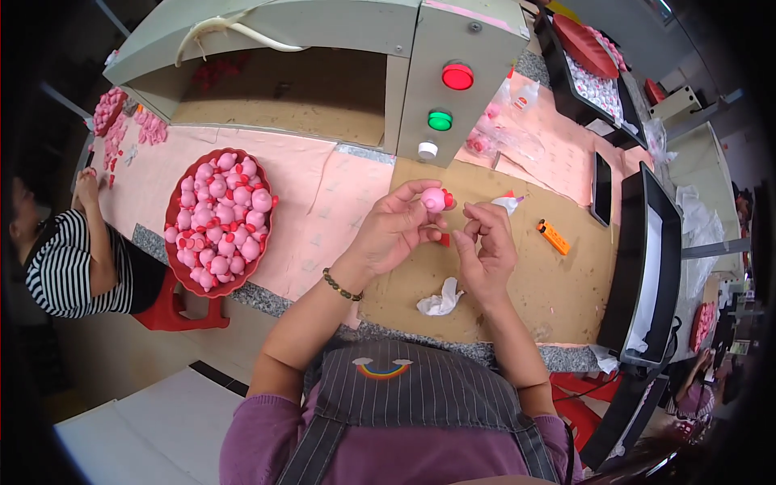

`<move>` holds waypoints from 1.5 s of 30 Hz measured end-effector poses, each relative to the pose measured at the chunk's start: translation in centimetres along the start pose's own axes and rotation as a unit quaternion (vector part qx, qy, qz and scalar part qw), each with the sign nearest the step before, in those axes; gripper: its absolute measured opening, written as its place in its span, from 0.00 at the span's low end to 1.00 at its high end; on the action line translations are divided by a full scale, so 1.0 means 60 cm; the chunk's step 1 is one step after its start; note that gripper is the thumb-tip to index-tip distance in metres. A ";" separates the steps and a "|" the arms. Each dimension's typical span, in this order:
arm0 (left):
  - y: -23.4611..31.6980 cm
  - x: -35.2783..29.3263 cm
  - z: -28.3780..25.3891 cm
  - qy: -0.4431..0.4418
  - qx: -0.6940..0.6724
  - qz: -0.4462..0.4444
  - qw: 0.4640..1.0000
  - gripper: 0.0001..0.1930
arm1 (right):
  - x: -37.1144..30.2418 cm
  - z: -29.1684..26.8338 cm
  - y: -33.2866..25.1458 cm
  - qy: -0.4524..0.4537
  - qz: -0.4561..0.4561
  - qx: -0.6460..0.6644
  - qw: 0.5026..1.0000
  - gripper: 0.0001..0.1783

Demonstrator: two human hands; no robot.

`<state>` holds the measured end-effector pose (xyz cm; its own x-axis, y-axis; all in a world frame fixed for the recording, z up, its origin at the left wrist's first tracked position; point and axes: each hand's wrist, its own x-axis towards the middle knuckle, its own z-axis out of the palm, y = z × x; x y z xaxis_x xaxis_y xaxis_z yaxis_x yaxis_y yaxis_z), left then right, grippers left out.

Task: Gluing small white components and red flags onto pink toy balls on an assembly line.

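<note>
Raised over the brown board (558,291), my left hand (388,234) pinches a small round pink figure (433,200) between thumb and fingers. A red part sticks out of the figure's right side, toward my other hand. My right hand (489,259) is just to the right, apart from the figure. Its fingers are curled, with thumb and forefinger drawn together; whether a tiny piece sits between them I cannot make out. A small red piece (444,240) shows beneath my left fingers. Left of my arms, a red scalloped tray (171,222) holds many similar pink figures with red parts.
A grey machine (477,40) with a wide opening stands ahead. Crumpled white tissue (441,297), an orange lighter-like object (554,237) and a black phone (601,188) lie around the board. A black bin (626,267) borders the right. Another person (81,250) sits at far left.
</note>
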<state>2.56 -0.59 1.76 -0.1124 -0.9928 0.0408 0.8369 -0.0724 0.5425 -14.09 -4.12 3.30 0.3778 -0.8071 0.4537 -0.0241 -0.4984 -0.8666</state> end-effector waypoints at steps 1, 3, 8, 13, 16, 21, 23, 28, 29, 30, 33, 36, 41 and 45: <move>-0.006 0.001 -0.001 0.002 -0.013 -0.010 1.000 0.17 | 0.000 -0.001 0.006 0.002 -0.011 0.005 1.000 0.22; -0.017 0.005 -0.003 0.006 -0.025 -0.023 0.999 0.17 | -0.001 -0.003 0.014 0.007 -0.015 0.010 1.000 0.22; -0.031 0.005 -0.009 0.018 -0.012 -0.058 0.998 0.16 | -0.002 -0.006 0.017 0.010 -0.008 0.017 1.000 0.22; -0.038 0.010 -0.009 0.029 0.013 -0.068 0.997 0.15 | -0.003 -0.008 0.029 0.013 -0.004 0.029 1.000 0.21; -0.032 0.010 -0.001 0.038 0.036 -0.064 0.997 0.14 | -0.003 -0.010 0.029 0.012 0.001 0.017 1.000 0.18; -0.030 0.009 -0.014 0.016 0.049 -0.059 0.997 0.13 | -0.005 -0.007 0.032 0.011 0.016 0.022 1.000 0.15; -0.030 0.008 -0.015 0.013 0.065 -0.062 0.996 0.14 | -0.007 -0.006 0.035 0.009 0.019 0.021 1.000 0.14; -0.039 0.000 -0.009 0.041 0.188 -0.006 0.981 0.21 | -0.006 0.007 0.029 0.052 0.086 0.134 0.986 0.10; -0.040 -0.002 -0.007 0.024 0.230 0.007 0.973 0.23 | -0.007 0.007 0.030 0.052 0.086 0.134 0.986 0.10; -0.040 -0.005 -0.003 0.024 0.229 0.007 0.973 0.23 | -0.009 0.008 0.032 0.045 0.087 0.126 0.987 0.08; -0.041 -0.006 0.015 0.050 0.207 -0.011 0.977 0.23 | -0.016 0.001 0.041 0.033 0.066 0.093 0.993 0.07; -0.043 -0.008 0.008 0.053 0.236 -0.006 0.970 0.22 | -0.019 -0.011 0.034 0.033 0.014 0.023 0.999 0.06; -0.035 -0.008 0.012 0.090 0.230 -0.025 0.969 0.19 | 0.010 -0.062 0.020 0.095 -0.143 -0.143 0.975 0.07; -0.023 -0.011 0.011 0.077 0.251 -0.032 0.964 0.19 | 0.038 -0.121 0.041 0.141 -0.104 -0.119 0.977 0.21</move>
<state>1.11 0.25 1.55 -0.0427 -0.9930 -0.1102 0.4614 -0.1174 0.8794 -20.02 -9.48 3.72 0.1280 -0.7188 0.6833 -0.2003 -0.6935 -0.6920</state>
